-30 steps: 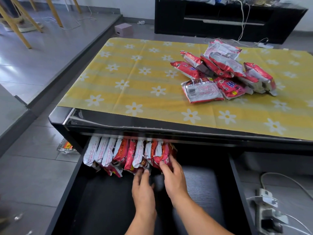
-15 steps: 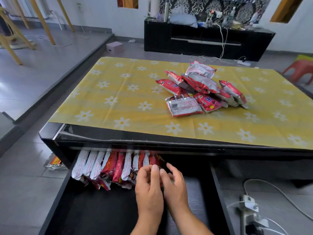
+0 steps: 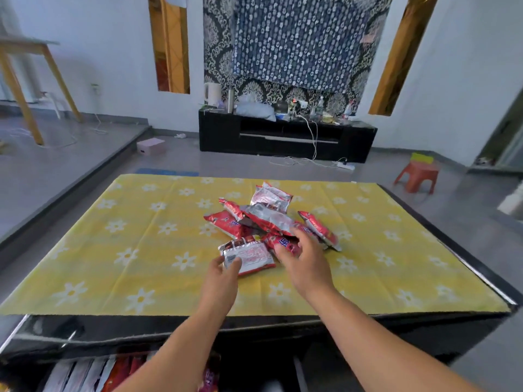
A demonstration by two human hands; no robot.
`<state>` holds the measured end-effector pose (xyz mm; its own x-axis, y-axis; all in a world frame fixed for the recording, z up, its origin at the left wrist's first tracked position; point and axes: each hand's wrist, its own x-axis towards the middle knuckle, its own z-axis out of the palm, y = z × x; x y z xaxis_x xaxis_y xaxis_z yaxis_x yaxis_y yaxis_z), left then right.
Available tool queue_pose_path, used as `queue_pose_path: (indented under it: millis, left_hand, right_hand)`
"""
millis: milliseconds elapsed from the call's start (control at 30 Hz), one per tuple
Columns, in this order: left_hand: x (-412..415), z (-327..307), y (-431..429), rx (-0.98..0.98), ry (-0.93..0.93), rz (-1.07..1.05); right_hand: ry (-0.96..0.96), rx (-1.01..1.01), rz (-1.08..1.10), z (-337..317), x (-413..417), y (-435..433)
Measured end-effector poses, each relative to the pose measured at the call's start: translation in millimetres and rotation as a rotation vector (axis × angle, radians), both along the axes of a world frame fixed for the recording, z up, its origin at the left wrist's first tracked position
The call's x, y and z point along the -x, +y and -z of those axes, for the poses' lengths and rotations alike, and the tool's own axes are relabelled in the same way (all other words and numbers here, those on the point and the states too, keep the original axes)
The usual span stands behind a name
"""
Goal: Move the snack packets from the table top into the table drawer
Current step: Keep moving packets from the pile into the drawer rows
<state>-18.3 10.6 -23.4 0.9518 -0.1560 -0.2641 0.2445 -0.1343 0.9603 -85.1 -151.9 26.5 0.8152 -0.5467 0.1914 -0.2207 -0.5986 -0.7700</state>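
A pile of red and silver snack packets lies in the middle of the table, on its yellow flowered cloth. My left hand touches the near-left corner of the nearest packet, fingers apart, not closed on it. My right hand hovers open over the pile's near right side, fingers spread above a red packet. Below the table's front edge the open drawer shows a row of upright packets at its left, partly hidden by my left forearm.
The black table edge runs across the front. Beyond the table stand a black TV cabinet with cables, a red plastic stool, a pink box and a wooden table leg on a raised floor step.
Both hands have left the drawer's row of packets and risen to the pile on the table top. The view has tilted up from the drawer to the table and room.
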Motion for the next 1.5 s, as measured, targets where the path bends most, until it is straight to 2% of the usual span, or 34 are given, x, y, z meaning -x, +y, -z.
queue_pose_path:
  millis: [233, 367, 467, 567, 700, 800, 933, 1033, 1233, 1400, 1500]
  left_hand:
    - [-58, 18, -12, -0.124, 0.136, -0.023]
    - [-88, 25, -23, -0.261, 0.071, -0.014]
    - [-103, 25, -32, -0.358, 0.064, 0.01]
    - [-109, 30, -39, -0.376, 0.097, 0.021]
    - [-102, 38, -42, -0.093, 0.187, -0.046]
    - [-87, 35, -46, 0.105, 0.24, -0.066]
    - [-55, 30, -43, 0.298, 0.289, -0.14]
    - [-24, 23, -36, 0.377, 0.235, -0.2]
    - [53, 12, -18, 0.503, 0.146, -0.252]
    - [122, 4, 18, 0.684, 0.26, -0.349]
    - [153, 9, 45, 0.709, 0.339, -0.373]
  right_hand:
    - [0.203, 0.595, -0.039, 14, -100, -31]
    - [0.296, 0.765, -0.028, 42, -143, -43]
    - [0.354, 0.814, -0.037, 52, -168, -50]
    - [0.385, 0.804, -0.043, 55, -180, -58]
    - [0.341, 0.775, -0.071, 47, -179, -71]
    - [0.27, 0.671, -0.084, 36, -160, -70]
    - [0.034, 0.468, -0.015, 24, -112, -48]
    - [-0.128, 0.313, 0.01, 19, -72, -22]
    - [-0.22, 0.132, -0.036, 34, 14, 44]
    - [-0.248, 0.103, -0.196, 57, 86, 87]
    - [-0.221, 0.094, -0.251, 72, 126, 108]
